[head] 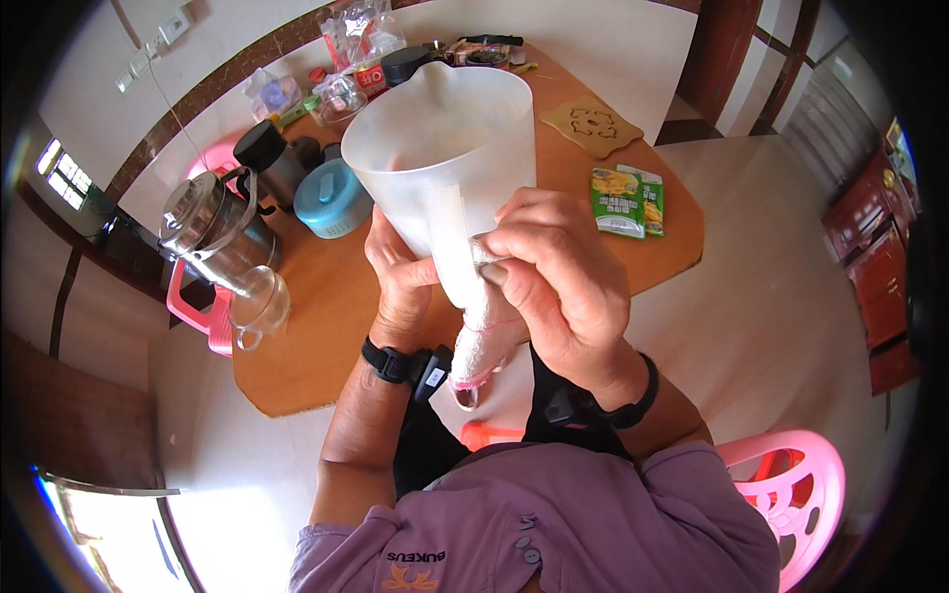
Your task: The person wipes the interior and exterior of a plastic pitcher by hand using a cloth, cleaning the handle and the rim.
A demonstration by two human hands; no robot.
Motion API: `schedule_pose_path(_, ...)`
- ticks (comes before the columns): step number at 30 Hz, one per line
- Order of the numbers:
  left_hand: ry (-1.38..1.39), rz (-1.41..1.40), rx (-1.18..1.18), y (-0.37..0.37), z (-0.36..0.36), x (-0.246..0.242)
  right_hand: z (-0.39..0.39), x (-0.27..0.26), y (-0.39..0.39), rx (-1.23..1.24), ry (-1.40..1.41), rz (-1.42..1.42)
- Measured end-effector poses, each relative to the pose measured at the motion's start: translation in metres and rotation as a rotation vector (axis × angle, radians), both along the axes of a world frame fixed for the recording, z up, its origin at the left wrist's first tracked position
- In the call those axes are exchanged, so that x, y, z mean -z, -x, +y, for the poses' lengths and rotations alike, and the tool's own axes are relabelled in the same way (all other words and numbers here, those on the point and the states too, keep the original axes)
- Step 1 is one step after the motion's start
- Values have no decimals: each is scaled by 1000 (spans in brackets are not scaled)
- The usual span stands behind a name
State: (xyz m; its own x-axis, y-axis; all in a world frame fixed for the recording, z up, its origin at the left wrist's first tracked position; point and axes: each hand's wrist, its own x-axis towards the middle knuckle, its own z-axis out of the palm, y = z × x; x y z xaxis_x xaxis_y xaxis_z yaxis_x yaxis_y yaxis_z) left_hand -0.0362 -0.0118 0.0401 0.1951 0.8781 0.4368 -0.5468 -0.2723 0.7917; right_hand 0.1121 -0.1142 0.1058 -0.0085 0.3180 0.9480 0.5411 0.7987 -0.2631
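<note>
A large translucent white plastic pitcher (445, 170) is held up in front of me, tilted, with its wide mouth and small spout facing away. My left hand (400, 263) grips the pitcher's lower left side, its thumb near the handle (448, 237). White knitted fabric with a pink-red edge, perhaps a work glove (482, 348), hangs below the handle. My right hand (563, 274) pinches a fold of this fabric between thumb and fingers, close against the handle. The lower part of the pitcher is hidden behind the handle and my hands.
On the wooden table (341, 363) stand a glass cup (259, 300), a steel kettle (222, 222), a blue lidded container (334, 199) and a black-lidded flask (270, 159). Green packets (619, 204) and a tan cut-out mat (592, 126) lie at right. A pink plastic chair (797, 489) stands behind right.
</note>
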Motion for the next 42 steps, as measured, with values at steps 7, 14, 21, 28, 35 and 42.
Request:
schedule_pose_path(7, -15, -6, 35, -3, -8, -8, 1, -22, 2, 10, 120, 156)
schedule_pose_path(14, -27, 28, 21, -4, -8, -8, -3, -22, 5, 128, 238, 228)
schedule_pose_path(21, 38, -46, 91, -6, -9, -9, -19, -22, -2, -149, 430, 278)
schedule_pose_path(28, -17, 58, 69, 0, -8, -5, -20, -9, -16, -247, 288, 58)
schedule_pose_path(35, -47, 85, 88, -5, -16, -7, -12, 34, -18, -156, 116, -33)
schedule_pose_path(42, -104, 151, 16, 1, -4, 8, -6, 57, -17, 5, 137, -37)
